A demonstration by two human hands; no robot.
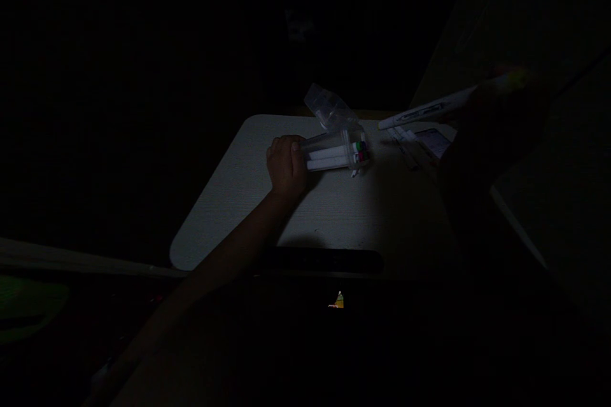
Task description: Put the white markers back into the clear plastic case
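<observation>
The scene is very dark; only a small white table (248, 203) is lit. My left hand (285, 167) is closed around the base of a clear plastic marker case (334, 152) lying on its side, with white markers inside and its hinged lid (329, 108) open upward. My right hand (491, 108) is raised at the right, deep in shadow, and holds a white marker (424, 112) pointing left, above the table's far right corner.
A few loose markers (403, 143) and a pale printed card (432, 140) lie on the table's far right. A dark bar (324, 261) runs along the near edge. Everything around the table is in darkness.
</observation>
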